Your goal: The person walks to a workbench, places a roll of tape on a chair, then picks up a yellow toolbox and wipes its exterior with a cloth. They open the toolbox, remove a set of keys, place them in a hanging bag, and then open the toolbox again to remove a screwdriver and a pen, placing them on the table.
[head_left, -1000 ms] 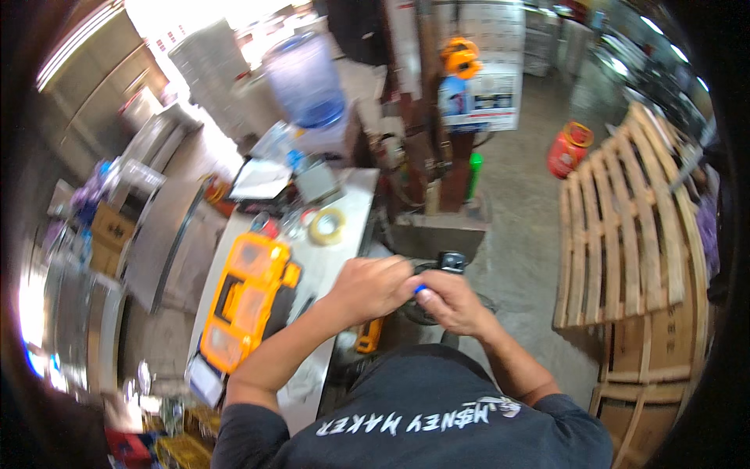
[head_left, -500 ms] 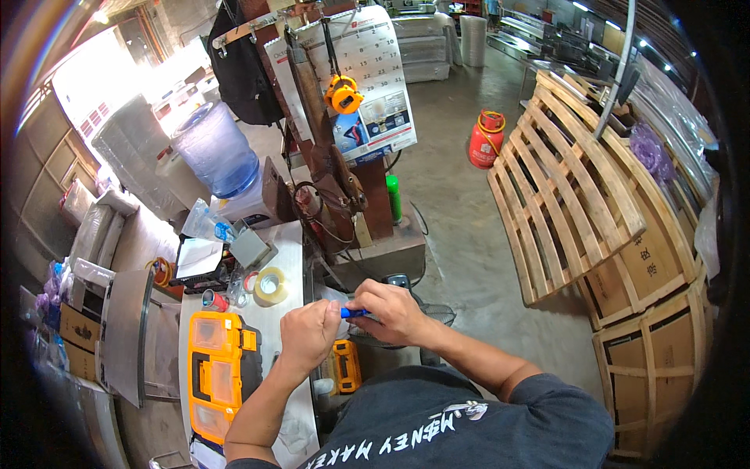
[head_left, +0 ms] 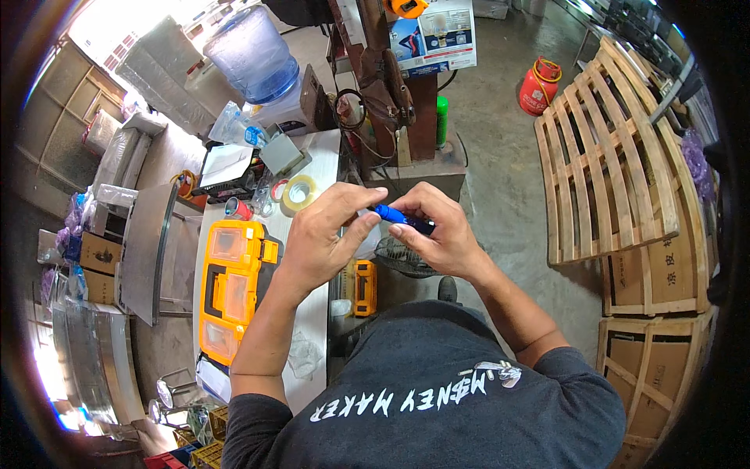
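Observation:
A slim blue cylinder (head_left: 393, 216) with a dark end sits between my two hands, in front of my chest. My right hand (head_left: 447, 227) closes on its darker end with thumb and fingers. At the other end, the thumb and forefinger of my left hand (head_left: 324, 234) bracket the tip, the other fingers curled beneath. A small pale bit shows by the left thumb, too small to name. To the left, a yellow-orange toolbox (head_left: 234, 285) lies on the narrow white table (head_left: 316, 305). A roll of clear tape (head_left: 298, 194) lies beyond my left hand.
A water bottle dispenser (head_left: 254, 66) stands at the far left behind the table. A post with a brown holster (head_left: 387, 90) rises ahead. A floor fan (head_left: 402, 256) and a yellow case (head_left: 365, 288) are below my hands. Right: wooden pallet (head_left: 605, 164), red gas cylinder (head_left: 539, 87).
The view has tilted downward, so the surroundings sit higher in the picture. My left hand has gone from a fist to thumb and forefinger parted around the blue cylinder's tip, which shows more.

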Demonstrator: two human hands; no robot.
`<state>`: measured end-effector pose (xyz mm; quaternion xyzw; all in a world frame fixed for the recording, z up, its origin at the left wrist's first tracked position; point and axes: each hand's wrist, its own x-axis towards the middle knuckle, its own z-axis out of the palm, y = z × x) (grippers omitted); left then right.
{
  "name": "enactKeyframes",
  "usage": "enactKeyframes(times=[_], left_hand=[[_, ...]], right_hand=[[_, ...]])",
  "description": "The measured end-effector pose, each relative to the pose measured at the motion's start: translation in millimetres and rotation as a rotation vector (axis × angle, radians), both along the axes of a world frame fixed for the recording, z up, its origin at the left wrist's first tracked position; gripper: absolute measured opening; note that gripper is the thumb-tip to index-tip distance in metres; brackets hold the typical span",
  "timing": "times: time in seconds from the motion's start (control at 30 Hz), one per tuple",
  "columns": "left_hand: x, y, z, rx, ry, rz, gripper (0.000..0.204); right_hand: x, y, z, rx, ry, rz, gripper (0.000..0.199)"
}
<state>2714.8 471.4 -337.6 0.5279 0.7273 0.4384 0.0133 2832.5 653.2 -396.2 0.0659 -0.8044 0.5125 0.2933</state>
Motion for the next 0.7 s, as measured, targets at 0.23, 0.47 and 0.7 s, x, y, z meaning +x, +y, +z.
enactKeyframes(times=[0.23,0.47,0.7], left_hand=[[-3,-3,-2,-0.015,0.085,-0.023,0.022],[0,-8,0,-0.082,0.105,0.05,0.02],[-1,-10,0,-0.055,0.178,-0.029,0.023]], right_hand=[[-5,-4,-5,-0.024,0.045,0.007,0.025],[-7,-8,-7,0.013,0.098,-0.029,0.024],[-4,-5,-10,-0.003,-0.01,0.05,0.024]])
